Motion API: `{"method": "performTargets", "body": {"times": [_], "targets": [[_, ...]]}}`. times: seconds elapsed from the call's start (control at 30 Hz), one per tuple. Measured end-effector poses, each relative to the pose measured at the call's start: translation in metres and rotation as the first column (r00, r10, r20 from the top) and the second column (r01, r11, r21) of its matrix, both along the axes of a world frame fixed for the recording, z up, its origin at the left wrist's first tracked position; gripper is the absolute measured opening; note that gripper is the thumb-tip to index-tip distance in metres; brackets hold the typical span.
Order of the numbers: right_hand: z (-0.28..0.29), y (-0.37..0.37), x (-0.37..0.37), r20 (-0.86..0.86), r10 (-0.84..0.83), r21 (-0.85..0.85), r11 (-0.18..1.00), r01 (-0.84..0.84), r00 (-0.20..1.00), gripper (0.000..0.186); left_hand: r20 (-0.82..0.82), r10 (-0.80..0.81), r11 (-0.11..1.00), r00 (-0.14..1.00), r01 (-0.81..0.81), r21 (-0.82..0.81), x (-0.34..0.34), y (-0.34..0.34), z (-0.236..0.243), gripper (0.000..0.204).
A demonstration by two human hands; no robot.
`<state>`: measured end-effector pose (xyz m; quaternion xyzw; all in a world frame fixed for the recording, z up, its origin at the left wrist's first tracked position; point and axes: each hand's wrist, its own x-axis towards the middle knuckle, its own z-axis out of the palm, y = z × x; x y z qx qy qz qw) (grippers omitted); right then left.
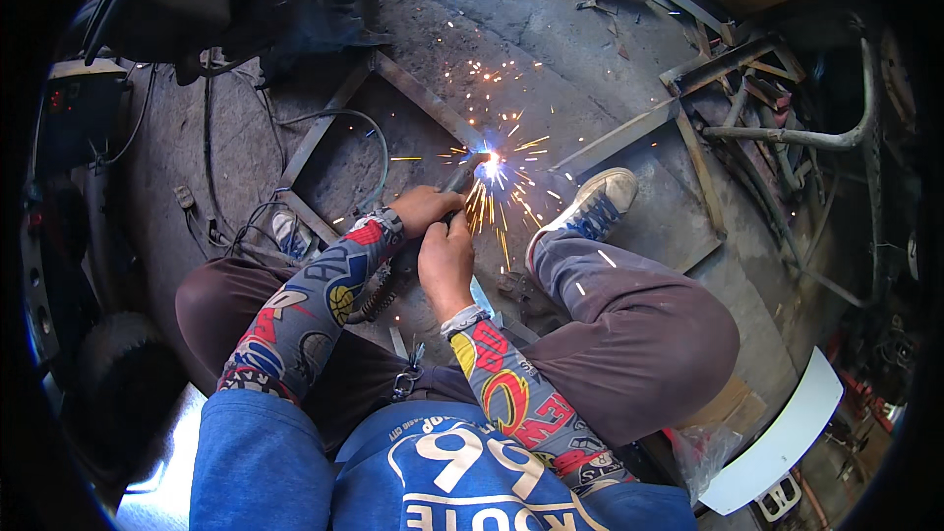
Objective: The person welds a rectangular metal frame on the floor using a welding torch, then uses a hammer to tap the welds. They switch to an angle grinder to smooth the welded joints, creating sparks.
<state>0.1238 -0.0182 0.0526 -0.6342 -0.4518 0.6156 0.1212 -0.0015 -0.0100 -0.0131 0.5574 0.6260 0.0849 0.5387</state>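
My left hand (425, 208) is closed round a welding torch (460, 175), whose dark neck slants up and right from the fingers. Just below it, my right hand (447, 264) is also closed, its thumb against the torch handle; most of the handle is hidden by both hands. At the torch tip a bright arc (491, 159) burns and throws sparks outward. The arc meets the end of a metal bar of an angular steel frame (425, 98) lying on the floor. A ribbed torch cable (374, 297) hangs beneath my left forearm.
Another steel frame (629, 133) lies right of the arc, near my shoe (605, 205). Bent tubing (796, 136) and scrap metal crowd the far right. Loose cables (211, 157) run along the left floor beside a dark machine (81, 103). A white curved panel (782, 442) is at lower right.
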Motion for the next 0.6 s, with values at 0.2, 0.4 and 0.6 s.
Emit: {"method": "performTargets", "body": {"times": [0.2, 0.4, 0.6], "targets": [[-0.001, 0.000, -0.001, 0.056, 0.020, -0.062, 0.998, -0.016, 0.998, 0.059, -0.102, -0.141, 0.983, 0.985, 0.151, 0.106, -0.001, 0.000, 0.004, 0.030], [0.011, 0.006, 0.000, 0.097, 0.066, -0.077, 0.995, -0.058, 0.993, 0.061, -0.016, -0.053, 0.995, 0.998, 0.054, 0.081, 0.000, -0.001, 0.005, 0.027], [0.009, 0.006, 0.000, 0.085, 0.059, -0.031, 0.998, -0.057, 0.995, 0.063, 0.022, 0.088, 0.992, 0.996, -0.085, -0.098, 0.000, 0.000, 0.006, 0.027]]}}
